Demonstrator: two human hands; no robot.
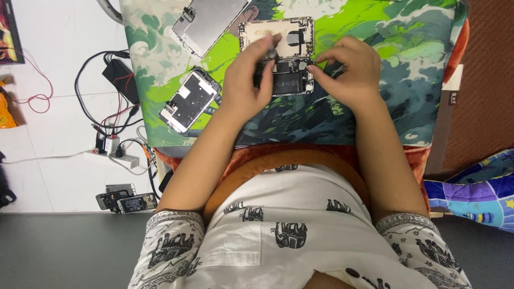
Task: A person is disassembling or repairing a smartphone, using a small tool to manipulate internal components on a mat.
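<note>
An opened phone body (286,75) lies on a green and blue patterned mat (375,32), its insides showing. Just above it lies a second open phone shell (278,35). My left hand (247,80) rests over the left part of the phone body and grips a small dark screwdriver (270,53), whose handle points up between the fingers. My right hand (348,69) sits at the phone body's right end, fingertips pinched close to its upper right corner; whether it holds anything small is hidden.
A phone screen assembly (188,100) lies face down at the mat's left side, another metal-backed panel (206,21) at the top. Left of the mat, on the white floor, are a power strip (115,158), tangled cables (104,85) and two small phones (126,200).
</note>
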